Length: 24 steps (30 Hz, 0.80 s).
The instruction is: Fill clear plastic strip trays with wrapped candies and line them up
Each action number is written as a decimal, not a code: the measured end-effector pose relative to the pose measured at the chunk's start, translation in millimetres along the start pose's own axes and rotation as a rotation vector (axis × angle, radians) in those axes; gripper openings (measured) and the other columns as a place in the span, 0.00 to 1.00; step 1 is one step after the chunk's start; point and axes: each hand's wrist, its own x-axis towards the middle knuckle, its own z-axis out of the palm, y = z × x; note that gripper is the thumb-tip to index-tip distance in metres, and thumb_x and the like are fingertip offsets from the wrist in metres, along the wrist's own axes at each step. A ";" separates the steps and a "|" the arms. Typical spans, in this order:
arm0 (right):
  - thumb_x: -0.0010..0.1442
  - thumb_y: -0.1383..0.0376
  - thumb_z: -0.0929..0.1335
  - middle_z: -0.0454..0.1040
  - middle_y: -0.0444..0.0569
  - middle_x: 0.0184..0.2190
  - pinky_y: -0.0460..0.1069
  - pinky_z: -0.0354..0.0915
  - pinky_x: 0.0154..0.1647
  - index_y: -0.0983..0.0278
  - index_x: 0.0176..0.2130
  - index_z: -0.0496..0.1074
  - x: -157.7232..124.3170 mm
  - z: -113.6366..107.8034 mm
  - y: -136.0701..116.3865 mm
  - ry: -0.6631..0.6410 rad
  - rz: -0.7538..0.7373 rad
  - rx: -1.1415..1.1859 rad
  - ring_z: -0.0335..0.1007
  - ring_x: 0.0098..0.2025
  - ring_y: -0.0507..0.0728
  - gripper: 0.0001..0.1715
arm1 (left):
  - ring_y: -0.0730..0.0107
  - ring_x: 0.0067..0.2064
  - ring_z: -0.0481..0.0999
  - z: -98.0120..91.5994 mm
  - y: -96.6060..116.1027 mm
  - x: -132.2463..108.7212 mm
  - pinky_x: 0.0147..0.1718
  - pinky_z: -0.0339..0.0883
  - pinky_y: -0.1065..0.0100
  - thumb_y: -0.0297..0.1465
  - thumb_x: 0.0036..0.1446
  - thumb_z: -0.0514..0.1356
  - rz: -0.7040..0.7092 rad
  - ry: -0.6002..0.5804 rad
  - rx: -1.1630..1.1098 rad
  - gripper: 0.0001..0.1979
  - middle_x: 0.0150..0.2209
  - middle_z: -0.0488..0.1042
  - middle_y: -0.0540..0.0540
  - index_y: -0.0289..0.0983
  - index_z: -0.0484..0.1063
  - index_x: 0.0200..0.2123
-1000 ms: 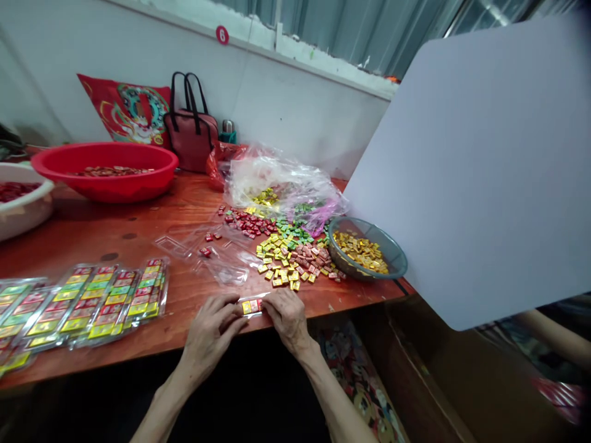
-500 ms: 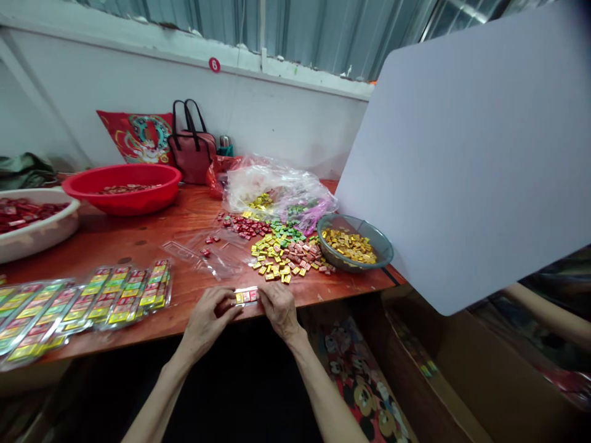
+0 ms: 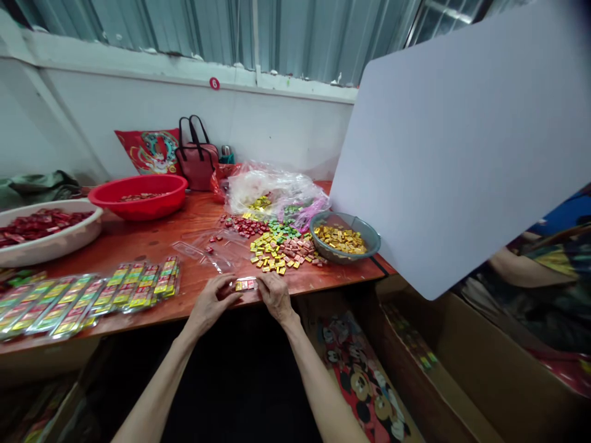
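Observation:
Between my two hands, at the table's front edge, lies a clear plastic tray (image 3: 245,284) with a row of small yellow and red wrapped pieces in it. My left hand (image 3: 216,299) closes on its left end with thumb and fingers. The fingers of my right hand (image 3: 276,295) are pressed on its right end. Just beyond, a loose heap of small wrapped pieces (image 3: 272,249) in yellow, pink, green and red is spread out. Several clear plastic trays (image 3: 210,249) lie behind my left hand, with a few red pieces on them.
Filled trays (image 3: 143,286) lie in rows at left. Behind them stand a white basin (image 3: 69,243) and a red basin (image 3: 138,209). A grey bowl (image 3: 369,237) of gold pieces sits right, beside a large white panel (image 3: 443,154). A person's arm (image 3: 521,269) shows beyond it.
My view has shifted, so more of the left side of the table shows. Both hands stay on the tray at the table edge, with little visible change in their grip.

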 end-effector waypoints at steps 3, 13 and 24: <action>0.68 0.64 0.60 0.74 0.50 0.31 0.49 0.63 0.38 0.65 0.37 0.72 0.5 -0.7 -0.9 0.012 -0.016 -0.009 0.66 0.34 0.55 0.13 | 0.55 0.50 0.73 1.1 -1.6 -0.6 0.52 0.67 0.53 0.44 0.51 0.63 -0.018 0.001 -0.005 0.22 0.48 0.74 0.42 0.39 0.73 0.47; 0.68 0.65 0.60 0.74 0.50 0.31 0.49 0.63 0.38 0.64 0.37 0.72 0.3 -0.5 -0.7 -0.011 -0.018 -0.056 0.67 0.34 0.55 0.13 | 0.55 0.53 0.72 0.2 -3.3 -0.4 0.53 0.67 0.52 0.45 0.52 0.63 -0.029 -0.047 0.000 0.23 0.50 0.73 0.41 0.39 0.72 0.49; 0.68 0.65 0.60 0.72 0.50 0.31 0.49 0.63 0.40 0.65 0.36 0.71 -0.1 -4.0 -1.2 -0.059 0.000 -0.004 0.67 0.36 0.55 0.13 | 0.57 0.52 0.70 0.9 0.2 -0.4 0.53 0.66 0.52 0.44 0.53 0.63 -0.017 -0.033 0.035 0.21 0.48 0.74 0.43 0.41 0.73 0.48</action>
